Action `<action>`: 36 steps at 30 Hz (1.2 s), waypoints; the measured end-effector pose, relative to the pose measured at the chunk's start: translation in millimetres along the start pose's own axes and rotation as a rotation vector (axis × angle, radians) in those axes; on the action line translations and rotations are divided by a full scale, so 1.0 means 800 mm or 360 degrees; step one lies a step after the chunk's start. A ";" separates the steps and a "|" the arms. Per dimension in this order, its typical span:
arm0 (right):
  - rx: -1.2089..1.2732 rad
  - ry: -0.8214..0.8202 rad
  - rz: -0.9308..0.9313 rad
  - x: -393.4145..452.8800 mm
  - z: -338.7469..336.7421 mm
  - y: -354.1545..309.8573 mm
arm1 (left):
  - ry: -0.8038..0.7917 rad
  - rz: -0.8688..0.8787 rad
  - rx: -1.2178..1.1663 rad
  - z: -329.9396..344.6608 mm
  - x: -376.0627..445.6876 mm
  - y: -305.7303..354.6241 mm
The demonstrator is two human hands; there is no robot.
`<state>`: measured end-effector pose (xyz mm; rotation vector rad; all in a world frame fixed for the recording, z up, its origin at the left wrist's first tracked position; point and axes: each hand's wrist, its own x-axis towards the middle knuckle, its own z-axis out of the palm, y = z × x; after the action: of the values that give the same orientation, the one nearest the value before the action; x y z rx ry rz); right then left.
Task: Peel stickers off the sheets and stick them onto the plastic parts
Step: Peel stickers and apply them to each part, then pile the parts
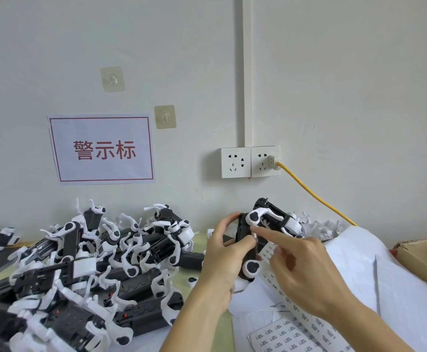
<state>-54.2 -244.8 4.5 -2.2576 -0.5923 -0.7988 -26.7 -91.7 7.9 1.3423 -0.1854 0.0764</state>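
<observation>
My left hand grips a black-and-white plastic part, holding it upright above the table. My right hand reaches in from the right, its index finger and thumb pressing on the part's front face at a small sticker. A long strip of sticker sheet runs under my right hand toward the lower right. A second sticker sheet lies at the bottom edge. Another black-and-white part lies just behind the held one.
A large heap of black-and-white plastic parts covers the table's left side. White backing sheets pile at the right, beside a cardboard box. A yellow cable runs from the wall socket down to the right. Peeled scraps lie by the wall.
</observation>
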 end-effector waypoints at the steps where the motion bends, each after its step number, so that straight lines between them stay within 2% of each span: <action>1: -0.0055 -0.0025 0.0003 0.000 0.000 0.000 | -0.0017 -0.0007 -0.0037 0.000 0.000 0.001; 6: -0.0145 0.0070 0.0031 0.002 -0.003 -0.005 | -0.0092 -0.0014 -0.0147 -0.002 0.000 0.005; 11: -0.0156 0.0117 0.0113 0.002 -0.003 -0.004 | -0.0028 -0.0027 -0.0245 -0.001 0.002 0.004; 18: 0.0160 0.0265 0.0191 0.004 0.002 0.007 | 0.0057 0.0059 -0.0152 -0.005 0.006 0.000; 25: 0.0412 0.0535 0.0307 0.010 0.001 0.007 | -0.0119 0.0115 0.0044 -0.005 0.001 0.002; 27: 0.0522 0.0486 0.0367 0.010 -0.002 0.005 | -0.0247 0.0171 0.0167 -0.002 -0.001 0.003; 31: 0.0810 0.0117 0.0409 0.012 -0.014 0.010 | -0.0456 0.0301 0.0491 0.004 -0.009 0.002; 33: 0.0776 0.0010 0.0362 0.013 -0.017 0.011 | -0.0465 0.0322 0.0577 0.002 -0.010 -0.001; 36: 0.0819 0.0000 0.0367 0.013 -0.016 0.012 | -0.0437 0.0306 0.0575 0.000 -0.008 -0.002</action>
<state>-45.7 -258.2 14.8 -1.8087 -0.4619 -0.4650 -32.5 -92.0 5.3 1.6905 -0.5540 0.0903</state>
